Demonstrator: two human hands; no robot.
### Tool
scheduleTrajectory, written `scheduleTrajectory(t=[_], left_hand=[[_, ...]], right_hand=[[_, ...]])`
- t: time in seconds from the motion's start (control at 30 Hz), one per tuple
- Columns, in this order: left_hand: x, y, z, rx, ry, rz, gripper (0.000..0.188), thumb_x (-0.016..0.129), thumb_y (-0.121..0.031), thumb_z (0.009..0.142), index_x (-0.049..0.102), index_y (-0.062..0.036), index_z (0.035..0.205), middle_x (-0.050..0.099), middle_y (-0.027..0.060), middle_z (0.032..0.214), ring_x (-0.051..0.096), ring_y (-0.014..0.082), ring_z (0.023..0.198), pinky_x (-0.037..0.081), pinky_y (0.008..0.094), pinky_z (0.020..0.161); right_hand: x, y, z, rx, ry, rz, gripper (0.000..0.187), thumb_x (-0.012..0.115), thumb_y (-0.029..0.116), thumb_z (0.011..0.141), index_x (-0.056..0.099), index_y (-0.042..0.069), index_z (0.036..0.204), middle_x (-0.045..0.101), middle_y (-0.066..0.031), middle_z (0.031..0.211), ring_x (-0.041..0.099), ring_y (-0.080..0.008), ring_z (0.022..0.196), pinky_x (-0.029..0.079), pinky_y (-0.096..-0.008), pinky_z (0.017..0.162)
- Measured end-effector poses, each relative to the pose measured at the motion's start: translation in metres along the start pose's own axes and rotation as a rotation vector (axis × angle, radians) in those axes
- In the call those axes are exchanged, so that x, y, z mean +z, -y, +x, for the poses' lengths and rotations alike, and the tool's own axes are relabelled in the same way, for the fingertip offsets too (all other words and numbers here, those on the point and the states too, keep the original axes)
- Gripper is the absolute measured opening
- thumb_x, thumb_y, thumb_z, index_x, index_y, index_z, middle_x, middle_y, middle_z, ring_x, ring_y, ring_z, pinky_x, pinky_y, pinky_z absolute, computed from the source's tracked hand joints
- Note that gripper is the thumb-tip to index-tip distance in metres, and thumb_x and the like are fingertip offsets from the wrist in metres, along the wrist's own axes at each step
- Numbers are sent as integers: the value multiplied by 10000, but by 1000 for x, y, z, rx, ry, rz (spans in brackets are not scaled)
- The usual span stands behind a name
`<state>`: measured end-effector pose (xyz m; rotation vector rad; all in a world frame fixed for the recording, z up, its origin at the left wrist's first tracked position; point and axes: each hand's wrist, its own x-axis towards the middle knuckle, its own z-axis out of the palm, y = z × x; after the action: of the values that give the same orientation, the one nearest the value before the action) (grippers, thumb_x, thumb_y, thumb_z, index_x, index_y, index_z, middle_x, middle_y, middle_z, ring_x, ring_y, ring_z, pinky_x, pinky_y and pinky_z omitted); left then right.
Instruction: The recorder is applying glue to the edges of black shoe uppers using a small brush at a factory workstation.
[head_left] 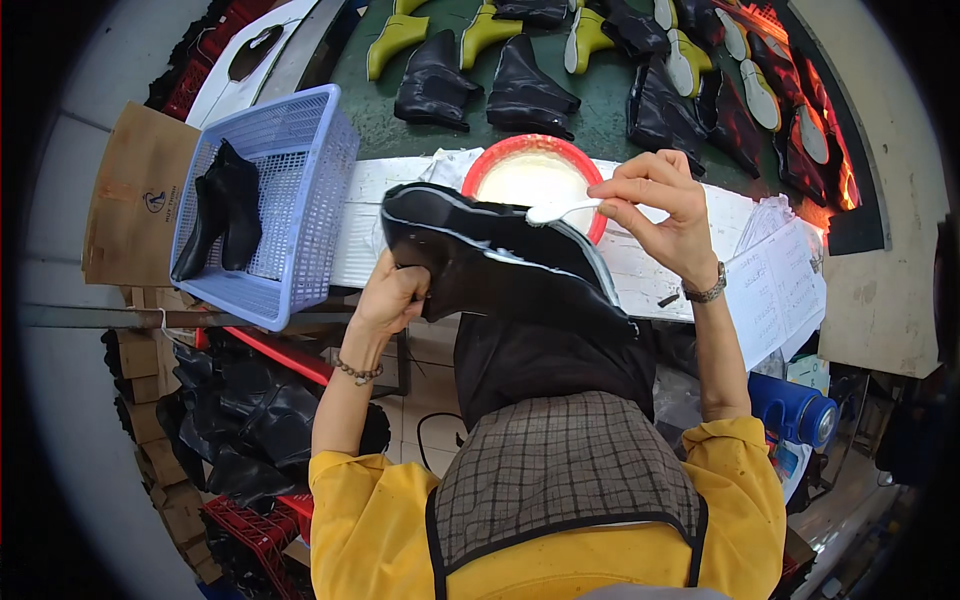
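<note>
My left hand is closed around a black leather boot upper, holding it in front of me with its open bottom edge turned up. A white, wet-looking paste lines the folded rim of that edge. Between the thumb and fingers of my right hand is a small white brush. Its head touches the boot upper's far rim. Just behind stands a red bowl of whitish liquid, partly covered by the boot upper and my right hand.
To the left, a blue plastic basket holds black boot uppers. Black uppers and yellow-green lasts stand on the green surface. Paper sheets hang at the right. Black leather pieces are heaped at the lower left.
</note>
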<state>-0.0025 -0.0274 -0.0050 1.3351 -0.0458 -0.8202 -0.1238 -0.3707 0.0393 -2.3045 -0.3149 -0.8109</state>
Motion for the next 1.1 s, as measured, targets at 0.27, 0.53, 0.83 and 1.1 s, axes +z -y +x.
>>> scheduleTrajectory(t=[0.27, 0.53, 0.83, 1.1], left_hand=[[27, 1, -7, -157, 114, 115, 407, 454, 113, 797, 633, -3, 1144, 499, -11, 671, 342, 48, 454, 256, 229, 393], [45, -4, -6, -307, 255, 241, 428, 491, 85, 781, 624, 34, 1185, 543, -10, 728, 385, 47, 465, 273, 232, 401], [17, -30, 10, -70, -130, 58, 350, 480, 137, 746, 580, 1, 1052, 498, 38, 633, 389, 119, 433, 328, 290, 394], [16, -101, 157, 533, -275, 417, 549, 534, 21, 782, 571, 67, 1328, 697, 151, 966, 668, 182, 587, 550, 321, 566]], right_hand=[[3, -4, 14, -36, 133, 19, 134, 844, 191, 837, 831, 163, 968, 709, 45, 874, 576, -93, 788, 331, -326, 826], [21, -11, 34, -128, 165, 30, 168, 850, 161, 821, 833, 147, 988, 714, 27, 910, 572, -113, 822, 354, -315, 844], [29, -71, -2, 337, -156, 260, 164, 685, 117, 1004, 758, 25, 1119, 661, 10, 878, 585, -62, 772, 438, -227, 631], [91, -143, -90, 869, -374, 432, 214, 605, 213, 1066, 668, 18, 1126, 602, 23, 725, 492, -24, 583, 378, -219, 513]])
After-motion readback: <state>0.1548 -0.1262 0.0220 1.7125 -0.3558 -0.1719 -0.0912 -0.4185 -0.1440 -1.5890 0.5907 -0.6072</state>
